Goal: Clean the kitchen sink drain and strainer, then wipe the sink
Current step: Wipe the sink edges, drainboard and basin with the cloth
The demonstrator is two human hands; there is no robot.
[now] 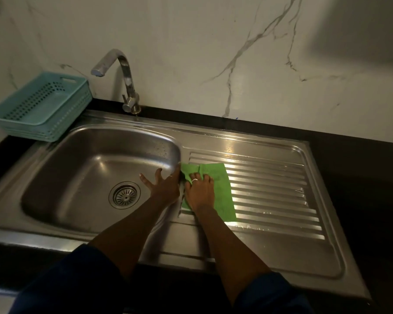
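The steel sink (82,168) has a round strainer (124,195) seated in its drain at the bottom of the basin. A green cloth (220,189) lies on the ribbed drainboard (270,191), right beside the basin's right rim. My right hand (199,191) presses down on the cloth's left part, fingers gathering it. With its fingers spread, my left hand (162,184) rests on the inside of the basin's right wall, holding nothing.
A chrome tap (123,78) stands behind the basin, its spout pointing left. A stack of teal plastic baskets (39,105) sits on the black counter at the back left. A marble-patterned wall rises behind. Black counter (361,177) surrounds the sink.
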